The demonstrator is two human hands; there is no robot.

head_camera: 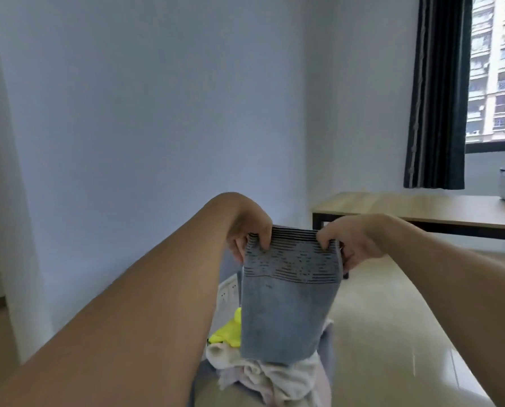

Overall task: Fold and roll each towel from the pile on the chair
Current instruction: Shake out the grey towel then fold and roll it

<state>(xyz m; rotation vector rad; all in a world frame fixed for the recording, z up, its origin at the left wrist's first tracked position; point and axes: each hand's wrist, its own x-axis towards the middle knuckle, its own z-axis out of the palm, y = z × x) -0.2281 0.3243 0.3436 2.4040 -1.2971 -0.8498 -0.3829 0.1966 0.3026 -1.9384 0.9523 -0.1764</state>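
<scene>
Both hands pinch the top corners of a blue-grey towel (286, 304): the left hand (250, 233) grips the left corner, the right hand (351, 242) grips the right corner, fingers curled over the striped band. Held up in front of the person, the towel hangs straight down, its lower edge reaching the pile of white and pink towels (274, 377) on the chair (327, 348). A yellow-green cloth (226, 333) lies at the pile's left side. Farther back, a wooden table (407, 208) stands against the wall, with a dark curtain (439, 92) beside the window (498, 69).
</scene>
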